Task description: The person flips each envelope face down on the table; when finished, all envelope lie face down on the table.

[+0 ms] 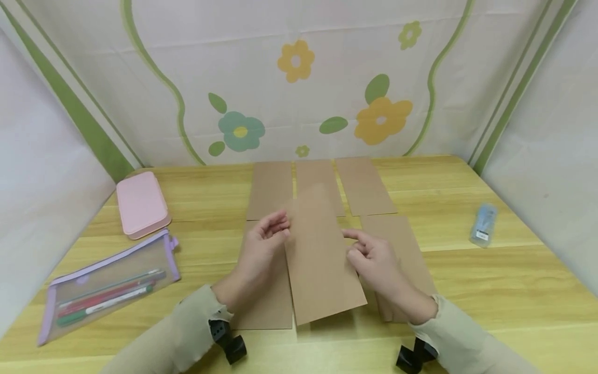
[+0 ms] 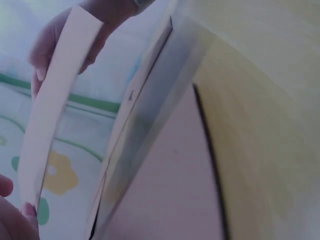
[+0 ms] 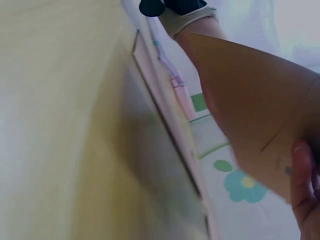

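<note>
A brown rectangular card (image 1: pixel 322 259) is held up over the table, its near edge raised and casting a shadow. My left hand (image 1: pixel 263 244) pinches its left edge with bent fingers. At the right edge my right hand (image 1: pixel 376 259) holds it between thumb and forefinger. The right wrist view shows the card's underside (image 3: pixel 260 100) with a thin dark line, and right-hand fingers (image 3: pixel 302 185) against it. Flat beneath lie a left front card (image 1: pixel 266 306) and a right front card (image 1: pixel 402 244), each partly hidden by a hand.
Three more cards, left (image 1: pixel 271 189), middle (image 1: pixel 322 174) and right (image 1: pixel 366 187), form a back row. At left are a pink case (image 1: pixel 142 202) and a clear purple-edged pouch (image 1: pixel 112 280) with pens. A small bluish clear container (image 1: pixel 483 223) lies at right. A flowered curtain (image 1: pixel 289 104) stands behind.
</note>
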A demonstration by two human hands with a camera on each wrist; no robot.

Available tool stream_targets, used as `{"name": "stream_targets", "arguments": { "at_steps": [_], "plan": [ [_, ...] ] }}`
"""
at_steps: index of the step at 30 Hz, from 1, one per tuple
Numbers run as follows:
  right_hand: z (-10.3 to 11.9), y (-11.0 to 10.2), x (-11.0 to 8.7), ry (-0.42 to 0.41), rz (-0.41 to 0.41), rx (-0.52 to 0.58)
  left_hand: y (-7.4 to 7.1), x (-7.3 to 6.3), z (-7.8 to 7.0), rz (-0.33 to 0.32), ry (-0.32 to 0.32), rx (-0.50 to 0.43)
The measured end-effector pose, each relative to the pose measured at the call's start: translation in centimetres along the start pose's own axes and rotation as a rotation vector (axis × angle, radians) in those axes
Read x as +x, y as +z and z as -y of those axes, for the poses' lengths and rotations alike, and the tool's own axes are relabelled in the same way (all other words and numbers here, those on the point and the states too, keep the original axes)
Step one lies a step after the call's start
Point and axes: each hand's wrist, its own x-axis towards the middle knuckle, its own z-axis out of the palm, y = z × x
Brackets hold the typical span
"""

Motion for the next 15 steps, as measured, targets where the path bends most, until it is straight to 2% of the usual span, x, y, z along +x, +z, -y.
{"name": "stream_targets", "arguments": {
  "at_steps": [4,10,15],
  "plan": [
    [-0.7,-0.3,-0.2,0.077,0.04,0.113,-0.9,-0.2,0.3,-0.036,0.009,0.021],
    [-1.4,-0.2,-0.4,0.136,0.112,0.232,-1.4,-0.7,0.7,-0.031,-0.077,0.02],
    [-2.1,-0.5,-0.3,0.159,0.214,0.228,-1.6,-0.8,1.0,0.01,-0.14,0.056]
  ]
}}
